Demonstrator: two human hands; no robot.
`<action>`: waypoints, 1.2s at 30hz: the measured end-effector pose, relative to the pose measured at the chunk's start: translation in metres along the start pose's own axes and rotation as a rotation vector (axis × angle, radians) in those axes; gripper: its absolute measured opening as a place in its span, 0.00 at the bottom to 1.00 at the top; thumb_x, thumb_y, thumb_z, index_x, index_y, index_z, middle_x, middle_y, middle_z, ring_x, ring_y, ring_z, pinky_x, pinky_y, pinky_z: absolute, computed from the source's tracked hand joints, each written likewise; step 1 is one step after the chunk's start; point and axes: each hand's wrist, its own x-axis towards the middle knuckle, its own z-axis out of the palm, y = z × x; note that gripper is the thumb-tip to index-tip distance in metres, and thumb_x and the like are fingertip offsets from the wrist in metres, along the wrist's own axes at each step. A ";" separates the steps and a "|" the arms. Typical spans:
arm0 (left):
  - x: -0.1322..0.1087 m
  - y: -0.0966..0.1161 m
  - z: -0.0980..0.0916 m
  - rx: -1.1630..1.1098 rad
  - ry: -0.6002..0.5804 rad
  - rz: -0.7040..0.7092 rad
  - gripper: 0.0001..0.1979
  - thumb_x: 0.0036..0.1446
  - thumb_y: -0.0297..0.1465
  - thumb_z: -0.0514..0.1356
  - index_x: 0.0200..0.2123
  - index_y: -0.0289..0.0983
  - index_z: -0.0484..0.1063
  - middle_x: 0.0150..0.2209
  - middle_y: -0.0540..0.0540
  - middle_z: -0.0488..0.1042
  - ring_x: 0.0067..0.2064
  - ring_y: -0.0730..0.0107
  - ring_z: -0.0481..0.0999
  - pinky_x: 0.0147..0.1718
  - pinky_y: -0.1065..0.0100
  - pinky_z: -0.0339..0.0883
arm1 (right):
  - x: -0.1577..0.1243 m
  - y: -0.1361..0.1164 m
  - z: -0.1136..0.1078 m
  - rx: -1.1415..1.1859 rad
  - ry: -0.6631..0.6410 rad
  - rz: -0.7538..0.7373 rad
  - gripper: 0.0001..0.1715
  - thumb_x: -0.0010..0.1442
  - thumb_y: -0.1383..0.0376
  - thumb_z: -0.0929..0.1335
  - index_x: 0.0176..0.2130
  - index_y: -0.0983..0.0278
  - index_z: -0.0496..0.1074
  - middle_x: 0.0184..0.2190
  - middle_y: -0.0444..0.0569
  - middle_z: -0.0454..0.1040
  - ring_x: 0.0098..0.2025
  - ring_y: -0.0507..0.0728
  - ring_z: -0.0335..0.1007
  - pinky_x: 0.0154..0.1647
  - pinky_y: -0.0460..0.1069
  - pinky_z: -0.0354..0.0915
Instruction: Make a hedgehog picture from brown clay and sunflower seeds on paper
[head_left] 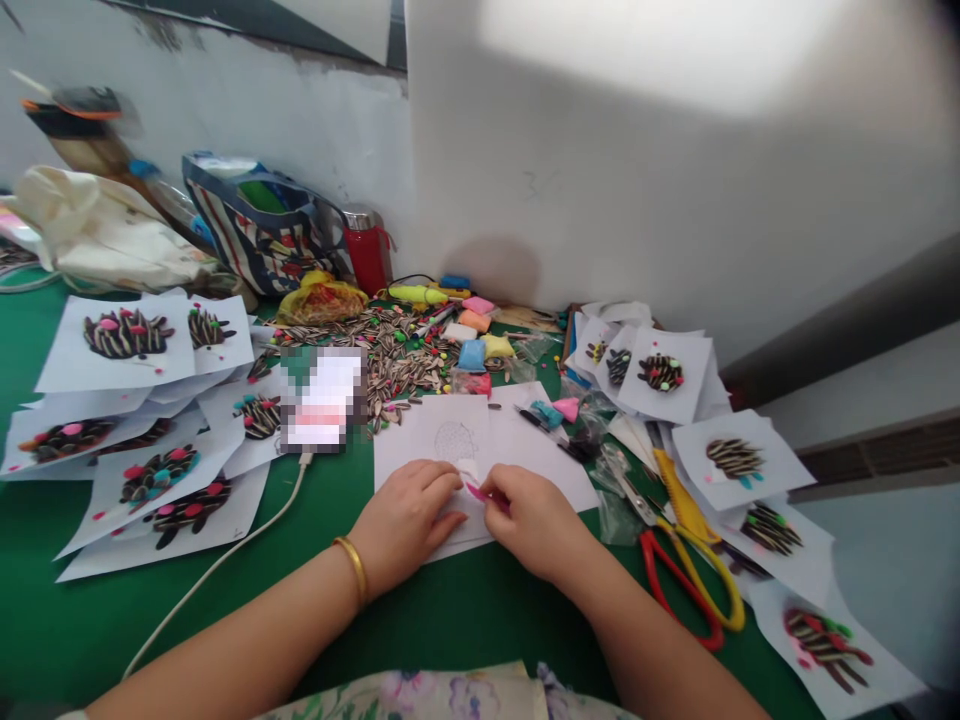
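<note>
A white sheet of paper lies before me with a rounded, dotted outline drawn on it. My left hand, a gold bangle at its wrist, rests on the sheet with its thumb apart from its fingers. Its fingertips come close to a small white piece on the paper. Across from it, my right hand has its fingers closed on a small, narrow pink piece, whose exact kind I cannot make out. The pink piece points towards my left fingertips, just over the lower part of the drawing.
Striped seeds lie heaped behind the paper, beside coloured clay packets. Scissors and a yellow cutter are at right. Seed-decorated sheets flank both sides. A cabled phone, red flask and bag stand beyond.
</note>
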 end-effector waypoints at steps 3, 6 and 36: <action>-0.001 -0.005 0.002 -0.044 0.064 -0.022 0.09 0.59 0.30 0.62 0.43 0.37 0.71 0.46 0.42 0.75 0.48 0.59 0.74 0.48 0.57 0.72 | -0.001 -0.003 0.002 0.090 -0.042 -0.059 0.07 0.57 0.72 0.65 0.35 0.62 0.72 0.33 0.44 0.74 0.35 0.52 0.67 0.36 0.45 0.57; -0.001 -0.008 0.005 -0.049 0.084 -0.024 0.04 0.60 0.28 0.60 0.39 0.37 0.73 0.44 0.43 0.76 0.46 0.61 0.75 0.46 0.58 0.72 | -0.001 -0.004 0.000 0.128 -0.074 -0.074 0.08 0.57 0.72 0.65 0.35 0.62 0.73 0.32 0.43 0.74 0.34 0.52 0.67 0.35 0.45 0.57; 0.000 -0.002 0.003 0.054 0.018 0.056 0.08 0.65 0.28 0.56 0.36 0.38 0.75 0.36 0.44 0.73 0.40 0.64 0.70 0.41 0.60 0.68 | -0.002 0.002 -0.010 0.025 -0.223 -0.058 0.15 0.58 0.73 0.67 0.41 0.60 0.79 0.38 0.46 0.80 0.40 0.53 0.73 0.43 0.46 0.63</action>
